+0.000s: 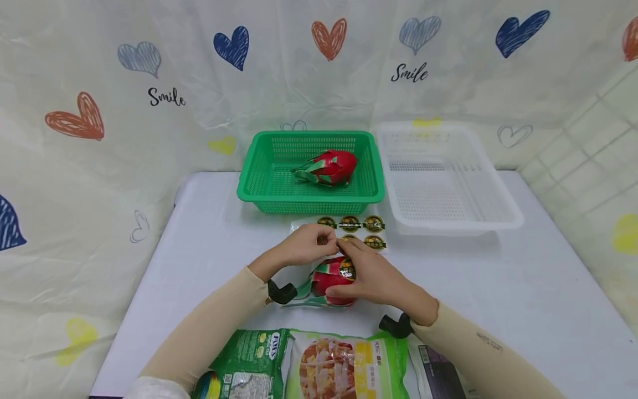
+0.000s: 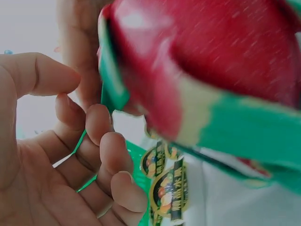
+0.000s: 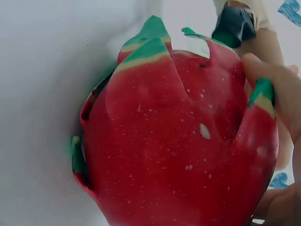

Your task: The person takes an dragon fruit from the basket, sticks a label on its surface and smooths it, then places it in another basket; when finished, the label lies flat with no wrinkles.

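A red dragon fruit (image 1: 324, 281) with green leaf tips lies on the table, a round black-and-gold sticker (image 1: 347, 270) on its skin. My right hand (image 1: 381, 277) holds it from the right, the thumb against its near side and the fingers reaching past its far side. Just beyond the fruit, my left hand (image 1: 311, 244) has curled fingers, thumb and index tip close together beside the right fingertips. Nothing shows between them in the left wrist view. A sheet of round stickers (image 1: 350, 224) lies behind, partly covered by the hands.
At the back stands a green basket (image 1: 311, 199) with another dragon fruit (image 1: 336, 166) in it. Beside it is a white basket (image 1: 458, 226). Along the near edge lie a green bag (image 1: 254, 354), a bag with a food picture (image 1: 349, 366) and a dark package (image 1: 441, 374).
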The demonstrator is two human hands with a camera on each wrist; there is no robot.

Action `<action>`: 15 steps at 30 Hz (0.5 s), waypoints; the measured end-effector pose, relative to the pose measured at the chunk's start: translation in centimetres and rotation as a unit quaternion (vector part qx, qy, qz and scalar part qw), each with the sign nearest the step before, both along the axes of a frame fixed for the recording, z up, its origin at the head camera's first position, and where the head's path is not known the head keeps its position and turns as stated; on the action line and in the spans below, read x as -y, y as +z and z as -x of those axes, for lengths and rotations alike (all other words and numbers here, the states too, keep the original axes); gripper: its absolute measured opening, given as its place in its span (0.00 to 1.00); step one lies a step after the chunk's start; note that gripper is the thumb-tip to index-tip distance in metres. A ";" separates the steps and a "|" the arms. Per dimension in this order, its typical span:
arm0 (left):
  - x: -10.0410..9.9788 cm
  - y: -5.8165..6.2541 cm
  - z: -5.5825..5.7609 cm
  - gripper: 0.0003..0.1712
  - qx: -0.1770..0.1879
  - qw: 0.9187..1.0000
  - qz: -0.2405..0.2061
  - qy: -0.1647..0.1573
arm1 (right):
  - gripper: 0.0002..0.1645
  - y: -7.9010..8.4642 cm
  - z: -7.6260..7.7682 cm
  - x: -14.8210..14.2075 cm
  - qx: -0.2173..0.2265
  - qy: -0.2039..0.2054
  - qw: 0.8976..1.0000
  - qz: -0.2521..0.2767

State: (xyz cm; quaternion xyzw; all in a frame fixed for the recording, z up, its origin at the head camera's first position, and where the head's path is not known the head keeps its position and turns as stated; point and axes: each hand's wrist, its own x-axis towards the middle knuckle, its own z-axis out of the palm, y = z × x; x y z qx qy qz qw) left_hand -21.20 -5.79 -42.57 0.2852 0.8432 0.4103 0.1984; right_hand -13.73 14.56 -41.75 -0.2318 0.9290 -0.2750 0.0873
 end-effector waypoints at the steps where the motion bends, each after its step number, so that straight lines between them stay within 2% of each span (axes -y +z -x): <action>1: -0.1 0.0 0.3 0.10 -0.003 1.000 -0.001 0.001 | 0.60 0.0 0.0 0.0 0.003 -0.004 1.000 0.001; 5: -0.7 0.7 1.5 0.10 -0.014 1.000 -0.008 0.018 | 0.56 0.0 0.1 0.0 0.004 -0.017 1.000 0.007; 10: -2.5 2.6 3.0 0.09 -0.034 0.997 -0.030 0.059 | 0.51 -0.2 0.4 -0.2 0.013 -0.026 0.999 0.017; 12: -3.5 3.4 3.6 0.09 -0.053 0.995 -0.041 0.078 | 0.50 -0.1 0.5 -0.2 0.028 -0.032 0.999 0.018; 15: -5.3 4.0 4.7 0.11 -0.104 0.988 -0.041 0.105 | 0.49 0.0 0.6 -0.1 0.044 -0.040 0.998 0.017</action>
